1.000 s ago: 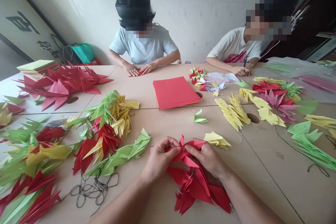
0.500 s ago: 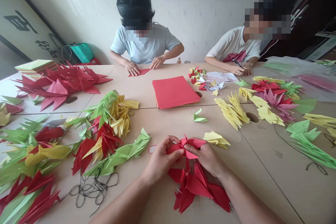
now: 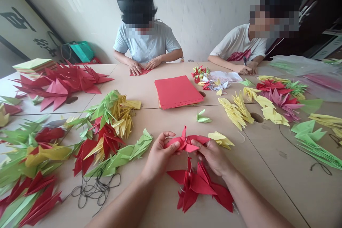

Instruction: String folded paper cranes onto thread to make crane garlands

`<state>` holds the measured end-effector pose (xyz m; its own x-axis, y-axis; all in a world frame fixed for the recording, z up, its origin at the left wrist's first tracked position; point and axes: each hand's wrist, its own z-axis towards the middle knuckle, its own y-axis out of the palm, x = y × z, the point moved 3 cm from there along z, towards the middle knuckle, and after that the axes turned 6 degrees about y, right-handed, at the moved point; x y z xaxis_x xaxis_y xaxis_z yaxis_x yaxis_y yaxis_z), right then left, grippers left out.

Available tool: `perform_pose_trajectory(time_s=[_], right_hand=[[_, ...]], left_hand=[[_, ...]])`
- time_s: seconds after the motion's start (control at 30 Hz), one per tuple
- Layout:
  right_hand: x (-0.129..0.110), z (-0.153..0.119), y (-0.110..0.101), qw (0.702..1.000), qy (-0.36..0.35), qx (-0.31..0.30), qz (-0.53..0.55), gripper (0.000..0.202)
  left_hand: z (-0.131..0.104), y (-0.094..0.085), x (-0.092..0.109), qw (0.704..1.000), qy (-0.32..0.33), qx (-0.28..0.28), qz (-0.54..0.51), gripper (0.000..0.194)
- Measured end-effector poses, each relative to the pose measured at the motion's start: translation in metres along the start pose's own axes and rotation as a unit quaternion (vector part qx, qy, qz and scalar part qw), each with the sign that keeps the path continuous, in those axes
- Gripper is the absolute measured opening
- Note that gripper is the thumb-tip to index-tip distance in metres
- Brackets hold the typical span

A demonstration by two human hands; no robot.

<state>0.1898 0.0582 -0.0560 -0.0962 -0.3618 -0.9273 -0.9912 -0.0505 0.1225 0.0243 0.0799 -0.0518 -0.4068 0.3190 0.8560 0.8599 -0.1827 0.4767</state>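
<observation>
A red origami crane (image 3: 184, 143) is held between my two hands, its wings spread and a point sticking up at the middle. My left hand (image 3: 163, 153) pinches its left wing between thumb and fingers. The right wing is gripped the same way by my right hand (image 3: 213, 155). Just below, between my forearms, more red paper cranes (image 3: 196, 187) lie bunched on the table, with bits of pale string among them. A yellow folded crane (image 3: 221, 140) lies beside my right hand, and a green strip of folded cranes (image 3: 128, 155) is left of my left hand.
A stack of red paper sheets (image 3: 178, 92) sits mid-table. Piles of folded cranes (image 3: 107, 121) spread left, with tangled black string (image 3: 93, 190). Yellow cranes (image 3: 236, 110) lie right. Across the table, one person (image 3: 145, 44) handles red paper; another (image 3: 240, 50) holds a pen.
The crane in my hands has been spread flatter, its wings now pulled out sideways and its middle point upright. Across the table, the person's hands have come closer together on the red paper.
</observation>
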Motion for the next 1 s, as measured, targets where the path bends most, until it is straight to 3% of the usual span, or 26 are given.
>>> perform_pose_trajectory(time_s=[0.23,0.33,0.43,0.57,0.8,1.0], right_hand=[[0.000,0.001,-0.006,0.997,0.011,0.027,0.078,0.036],[0.000,0.002,-0.008,0.994,0.000,0.037,0.104,0.038],[0.001,0.004,-0.011,0.992,-0.009,0.046,0.117,0.037],[0.003,0.005,-0.012,0.993,-0.013,0.038,0.108,0.036],[-0.004,-0.003,-0.004,0.999,-0.026,-0.028,0.017,0.047],[-0.010,-0.012,0.005,0.994,-0.042,-0.056,-0.088,0.045]], left_hand=[[0.000,0.002,0.001,0.997,-0.015,0.034,-0.069,0.049],[-0.003,0.005,-0.003,0.997,-0.055,-0.019,-0.055,0.053],[-0.005,0.006,-0.004,0.993,-0.082,-0.078,0.022,0.056],[-0.005,0.008,-0.004,0.988,-0.085,-0.103,0.076,0.048],[0.001,0.000,0.000,0.998,0.009,0.020,0.061,0.035],[0.001,-0.006,0.004,0.989,0.077,0.079,0.095,0.028]])
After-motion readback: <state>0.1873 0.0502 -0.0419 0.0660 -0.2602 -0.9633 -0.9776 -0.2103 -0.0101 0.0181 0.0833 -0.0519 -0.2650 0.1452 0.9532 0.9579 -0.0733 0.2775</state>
